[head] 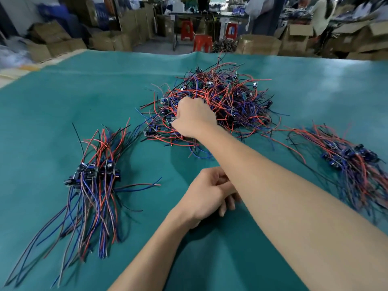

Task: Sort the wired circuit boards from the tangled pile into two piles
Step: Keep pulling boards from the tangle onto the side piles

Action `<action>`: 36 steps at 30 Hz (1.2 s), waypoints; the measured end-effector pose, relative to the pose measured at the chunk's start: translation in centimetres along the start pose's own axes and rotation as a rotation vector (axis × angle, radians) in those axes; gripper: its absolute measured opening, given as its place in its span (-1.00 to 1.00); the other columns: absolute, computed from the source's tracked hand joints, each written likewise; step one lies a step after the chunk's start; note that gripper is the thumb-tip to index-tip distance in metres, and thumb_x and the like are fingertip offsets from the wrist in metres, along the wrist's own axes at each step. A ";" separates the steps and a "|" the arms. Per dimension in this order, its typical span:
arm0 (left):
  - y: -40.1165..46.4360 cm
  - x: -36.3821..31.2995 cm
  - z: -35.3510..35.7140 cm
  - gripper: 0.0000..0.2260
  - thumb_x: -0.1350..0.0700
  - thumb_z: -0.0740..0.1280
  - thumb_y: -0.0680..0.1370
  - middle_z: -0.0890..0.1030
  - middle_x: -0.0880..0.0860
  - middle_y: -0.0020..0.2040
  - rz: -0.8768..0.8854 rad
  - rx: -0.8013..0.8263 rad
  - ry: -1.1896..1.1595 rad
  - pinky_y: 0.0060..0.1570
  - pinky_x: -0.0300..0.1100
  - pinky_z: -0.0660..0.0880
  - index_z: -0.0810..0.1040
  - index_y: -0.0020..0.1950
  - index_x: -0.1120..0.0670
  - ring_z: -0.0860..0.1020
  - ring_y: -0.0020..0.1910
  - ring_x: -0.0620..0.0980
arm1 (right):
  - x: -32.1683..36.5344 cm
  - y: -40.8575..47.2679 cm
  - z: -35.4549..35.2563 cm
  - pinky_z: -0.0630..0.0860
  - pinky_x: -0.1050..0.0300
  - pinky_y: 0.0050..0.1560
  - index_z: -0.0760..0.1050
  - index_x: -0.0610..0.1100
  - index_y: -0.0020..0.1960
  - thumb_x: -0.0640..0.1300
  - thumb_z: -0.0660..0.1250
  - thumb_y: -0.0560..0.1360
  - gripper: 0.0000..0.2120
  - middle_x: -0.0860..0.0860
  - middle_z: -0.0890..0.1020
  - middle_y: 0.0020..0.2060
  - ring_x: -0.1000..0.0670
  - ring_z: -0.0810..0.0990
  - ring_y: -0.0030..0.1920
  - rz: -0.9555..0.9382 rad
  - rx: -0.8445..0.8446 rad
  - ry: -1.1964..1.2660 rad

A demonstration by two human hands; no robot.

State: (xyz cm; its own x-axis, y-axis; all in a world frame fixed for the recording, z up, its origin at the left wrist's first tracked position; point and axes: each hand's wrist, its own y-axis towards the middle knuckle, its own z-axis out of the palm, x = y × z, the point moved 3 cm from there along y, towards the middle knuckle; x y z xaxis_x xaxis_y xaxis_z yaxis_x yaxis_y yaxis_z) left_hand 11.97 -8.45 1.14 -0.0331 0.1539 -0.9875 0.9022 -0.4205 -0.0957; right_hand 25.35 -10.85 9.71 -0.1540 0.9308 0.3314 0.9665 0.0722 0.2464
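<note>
Teal cloth (63, 106) covers a wide table and carries everything. Cardboard boxes (258, 44) and red stools (202, 43) stand beyond its far edge. At the cloth's centre lies the tangled pile (226, 97) of red, blue and black wires with small circuit boards. A sorted left pile (94, 175) lies with its boards bunched and its wires fanned toward the viewer. A sorted right pile (352, 158) lies near the right edge. The right forearm crosses the middle and hides part of the cloth. The right hand (193, 118) is buried in the tangle, fingers curled into the wires. The left hand (207, 196) rests on the cloth beneath that forearm, fingers loosely curled, holding nothing visible.
</note>
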 end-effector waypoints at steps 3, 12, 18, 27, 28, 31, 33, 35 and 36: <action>-0.2 -0.6 -0.2 -0.86 0.33 0.25 0.61 0.58 0.13 -0.32 0.034 0.000 -0.140 -0.50 -0.26 0.42 0.55 -0.01 0.15 0.50 -0.45 0.00 | -2.4 -1.0 -3.6 0.55 0.09 -0.08 0.64 -0.11 -0.17 -0.04 0.44 0.37 -0.86 -0.03 0.66 -0.23 -0.11 0.64 -0.13 0.116 -0.121 0.209; -0.2 -0.9 -0.2 -0.86 0.34 0.26 0.60 0.62 0.18 -0.14 -0.016 -0.046 -0.504 -0.39 -0.26 0.51 0.53 0.13 0.24 0.64 -0.26 0.03 | -10.8 -10.1 -10.7 0.48 0.31 -0.45 0.62 -0.18 -0.06 -0.26 0.32 0.53 -0.90 -0.07 0.67 -0.38 0.10 0.56 -0.47 0.403 -0.185 1.371; -0.3 -1.1 0.0 -0.78 0.10 0.34 0.58 0.64 0.17 -0.09 0.046 -0.021 -0.513 -0.35 -0.24 0.52 0.60 0.20 0.12 0.62 -0.23 0.01 | -10.2 -15.1 -4.4 0.43 0.28 -0.52 0.62 -0.20 -0.14 -0.26 0.31 0.51 -0.88 -0.13 0.64 -0.37 0.03 0.54 -0.49 0.574 0.059 1.494; -0.2 -0.6 0.0 -0.77 0.15 0.37 0.58 0.64 0.32 0.13 0.107 -0.107 -0.454 -0.08 -0.16 0.49 0.65 0.21 0.15 0.54 -0.01 0.12 | -10.6 -15.4 -2.8 0.51 0.18 -0.37 0.60 -0.12 -0.17 -0.27 0.46 0.51 -0.88 -0.13 0.67 -0.31 -0.04 0.59 -0.33 0.293 0.076 1.143; -0.1 -0.5 -0.1 -0.76 0.14 0.39 0.56 0.65 0.31 0.12 0.113 -0.124 -0.450 -0.06 -0.13 0.48 0.65 0.21 0.16 0.54 -0.01 0.12 | -10.7 -15.4 -2.8 0.53 0.17 -0.35 0.62 -0.14 -0.12 -0.29 0.44 0.52 -0.91 -0.15 0.68 -0.27 -0.05 0.61 -0.30 0.271 0.094 1.166; 0.0 -0.4 -0.3 -0.71 0.08 0.47 0.46 0.70 0.20 0.03 0.116 -0.190 -0.438 -0.16 -0.20 0.53 0.66 0.11 0.19 0.57 -0.12 0.06 | -10.9 -15.3 -2.8 0.61 0.15 -0.23 0.68 -0.18 0.02 -0.36 0.37 0.56 -0.85 -0.22 0.66 -0.15 -0.07 0.65 -0.20 0.209 0.163 1.271; 0.1 -0.3 -0.3 -0.69 0.06 0.50 0.40 0.68 0.18 -0.08 0.105 -0.227 -0.455 -0.28 -0.24 0.54 0.64 0.04 0.21 0.57 -0.24 0.01 | -10.9 -15.4 -2.9 0.62 0.15 -0.16 0.70 -0.20 0.02 -0.37 0.33 0.58 -0.81 -0.29 0.64 -0.08 -0.05 0.66 -0.13 0.151 0.199 1.273; 0.1 -0.2 -0.2 -0.69 0.04 0.51 0.38 0.66 0.20 -0.10 0.099 -0.227 -0.450 -0.30 -0.21 0.53 0.63 0.01 0.20 0.56 -0.28 0.01 | -11.0 -15.4 -3.0 0.62 0.15 -0.14 0.72 -0.18 -0.01 -0.37 0.32 0.59 -0.79 -0.29 0.67 -0.03 -0.06 0.68 -0.11 0.112 0.224 1.239; 0.1 -0.1 -0.3 -0.70 0.03 0.51 0.38 0.66 0.21 -0.11 0.102 -0.221 -0.432 -0.29 -0.20 0.53 0.63 -0.01 0.18 0.57 -0.28 0.01 | -11.1 -15.3 -3.1 0.62 0.14 -0.13 0.72 -0.16 -0.01 -0.35 0.34 0.58 -0.80 -0.25 0.69 -0.02 -0.06 0.69 -0.11 0.100 0.237 1.226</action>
State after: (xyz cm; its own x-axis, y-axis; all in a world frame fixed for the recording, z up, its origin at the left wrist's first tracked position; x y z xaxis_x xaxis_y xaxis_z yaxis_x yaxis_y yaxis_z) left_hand 12.15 -8.26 1.25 -0.0728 -0.2826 -0.9565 0.9781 -0.2075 -0.0131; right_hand 11.60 -23.42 5.08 -0.0445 -0.0003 0.9990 0.9785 0.2015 0.0437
